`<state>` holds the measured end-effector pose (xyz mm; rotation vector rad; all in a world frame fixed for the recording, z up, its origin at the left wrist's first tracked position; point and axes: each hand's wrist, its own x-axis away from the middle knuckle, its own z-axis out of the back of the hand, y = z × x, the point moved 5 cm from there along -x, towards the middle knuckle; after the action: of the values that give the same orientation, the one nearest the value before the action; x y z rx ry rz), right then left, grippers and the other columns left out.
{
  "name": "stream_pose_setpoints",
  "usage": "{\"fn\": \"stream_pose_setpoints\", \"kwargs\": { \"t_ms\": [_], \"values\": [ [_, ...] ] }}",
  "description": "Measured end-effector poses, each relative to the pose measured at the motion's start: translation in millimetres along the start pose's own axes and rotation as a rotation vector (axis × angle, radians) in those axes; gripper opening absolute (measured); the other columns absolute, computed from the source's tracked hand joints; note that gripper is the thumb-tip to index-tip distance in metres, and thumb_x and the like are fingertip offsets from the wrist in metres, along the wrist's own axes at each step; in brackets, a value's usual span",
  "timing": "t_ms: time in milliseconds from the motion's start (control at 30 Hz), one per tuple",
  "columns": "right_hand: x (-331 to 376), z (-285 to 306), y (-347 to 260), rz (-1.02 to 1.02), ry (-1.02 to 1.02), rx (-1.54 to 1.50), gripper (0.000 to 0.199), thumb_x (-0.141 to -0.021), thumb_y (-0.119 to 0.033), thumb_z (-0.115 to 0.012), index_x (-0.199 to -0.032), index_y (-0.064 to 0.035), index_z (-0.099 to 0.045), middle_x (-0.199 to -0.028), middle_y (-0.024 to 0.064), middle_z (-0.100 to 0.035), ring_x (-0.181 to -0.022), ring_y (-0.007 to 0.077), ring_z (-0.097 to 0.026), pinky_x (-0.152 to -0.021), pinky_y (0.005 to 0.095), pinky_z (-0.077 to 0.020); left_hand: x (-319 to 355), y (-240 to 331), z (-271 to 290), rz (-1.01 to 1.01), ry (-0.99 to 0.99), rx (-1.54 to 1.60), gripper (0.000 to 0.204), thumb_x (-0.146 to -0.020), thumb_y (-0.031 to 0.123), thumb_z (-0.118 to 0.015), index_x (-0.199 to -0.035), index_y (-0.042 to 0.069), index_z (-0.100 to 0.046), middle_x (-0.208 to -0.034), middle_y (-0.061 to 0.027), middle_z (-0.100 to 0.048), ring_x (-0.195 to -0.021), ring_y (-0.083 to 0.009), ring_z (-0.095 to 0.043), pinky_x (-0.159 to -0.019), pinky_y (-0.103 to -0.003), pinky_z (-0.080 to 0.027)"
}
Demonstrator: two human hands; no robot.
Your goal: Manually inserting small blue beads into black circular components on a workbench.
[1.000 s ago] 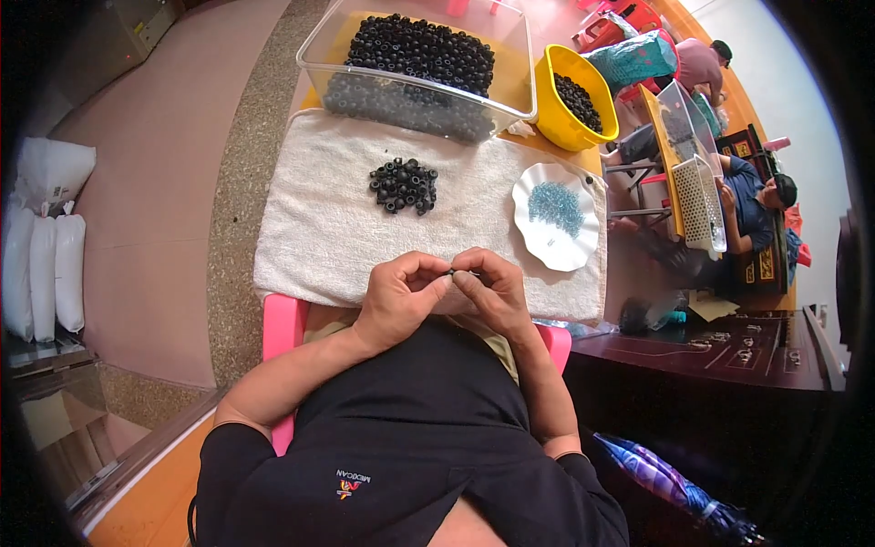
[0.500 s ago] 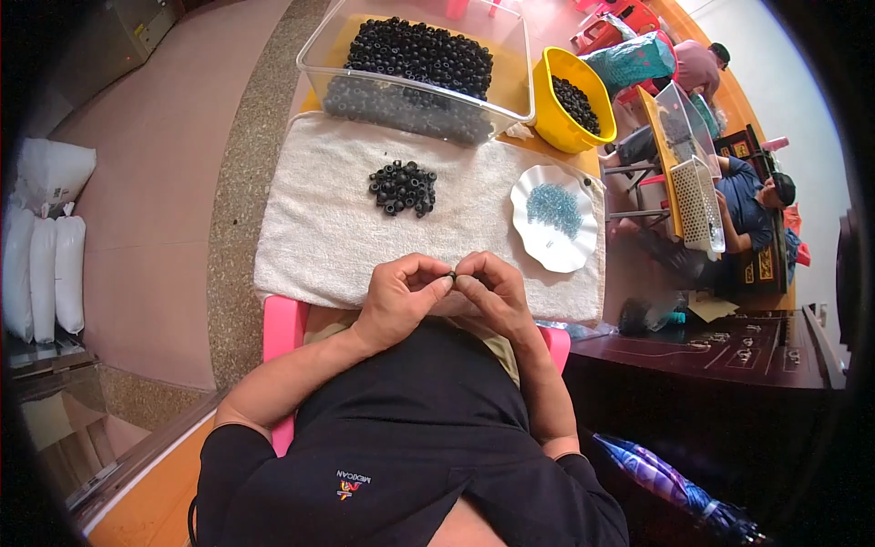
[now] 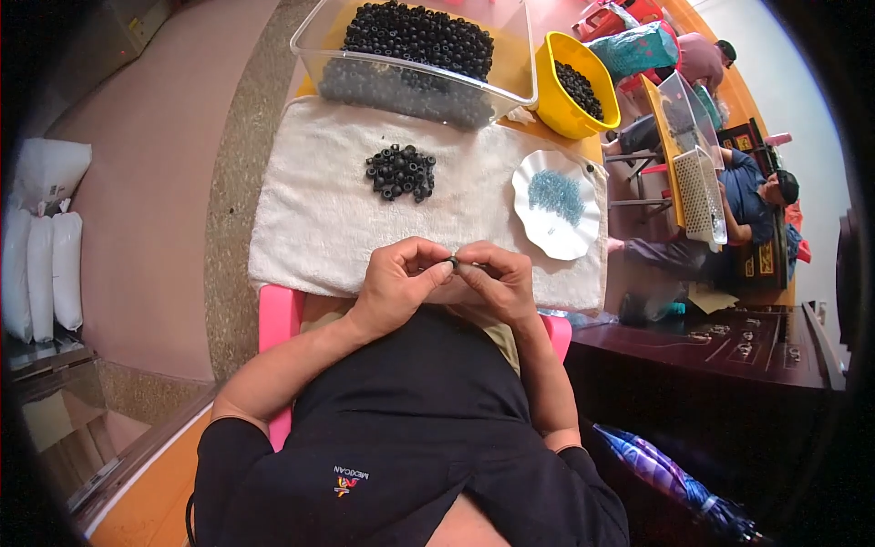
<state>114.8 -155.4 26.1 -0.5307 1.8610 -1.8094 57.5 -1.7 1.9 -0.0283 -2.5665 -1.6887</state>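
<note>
My left hand (image 3: pixel 394 284) and my right hand (image 3: pixel 499 281) meet over the near edge of a white towel (image 3: pixel 310 196). Thumb and fingers of both are pinched on one small dark, greenish piece (image 3: pixel 453 262), mostly covered by the fingertips. Beyond them on the towel lies a loose pile of small black hollow pieces (image 3: pixel 401 173), like short beads or caps. To the right sits a white wavy-rimmed plate (image 3: pixel 570 244) holding a heap of tiny pale blue bits (image 3: pixel 555 197).
A clear plastic bin (image 3: pixel 506 109) of black pieces stands at the far side, beside a yellow tub (image 3: pixel 558 114) with more. Two people sit at a table (image 3: pixel 668 155) on the right. A folded umbrella (image 3: pixel 670 474) lies lower right; white sacks (image 3: pixel 66 269) stand left.
The whole view has shifted slightly, with the table things higher in the picture. Both hands keep their pinch on the small piece, which now shows a little more green.
</note>
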Motion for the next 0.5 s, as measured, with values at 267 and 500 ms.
{"fn": "stream_pose_setpoints", "kwargs": {
  "t_ms": [267, 500],
  "values": [
    [-1.5, -1.7, -8.4, -0.02, -0.005, 0.006, 0.012, -0.087, 0.005, -0.063, -0.098, 0.0069, -0.068, -0.097, 0.0121, -0.068, -0.088, 0.0168, -0.065, -0.077, 0.0277, -0.0514, -0.2, -0.8, 0.1, 0.021, 0.0, -0.022, 0.016, -0.092, 0.0, -0.065, -0.107, -0.004, -0.063, -0.096, -0.0076, -0.069, -0.087, -0.0115, -0.066, -0.079, -0.025, -0.054],
    [-2.0, 3.5, -4.3, 0.103, -0.052, 0.144, 0.015, -0.086, 0.007, -0.063, -0.1, 0.006, -0.068, -0.095, 0.0126, -0.067, -0.089, 0.0165, -0.065, -0.078, 0.0275, -0.0509, 0.7, -3.1, -1.0, 0.025, -0.01, -0.003, 0.016, -0.092, 0.0, -0.064, -0.107, -0.004, -0.063, -0.096, -0.0079, -0.069, -0.087, -0.0119, -0.066, -0.079, -0.025, -0.054]
  ]
}}
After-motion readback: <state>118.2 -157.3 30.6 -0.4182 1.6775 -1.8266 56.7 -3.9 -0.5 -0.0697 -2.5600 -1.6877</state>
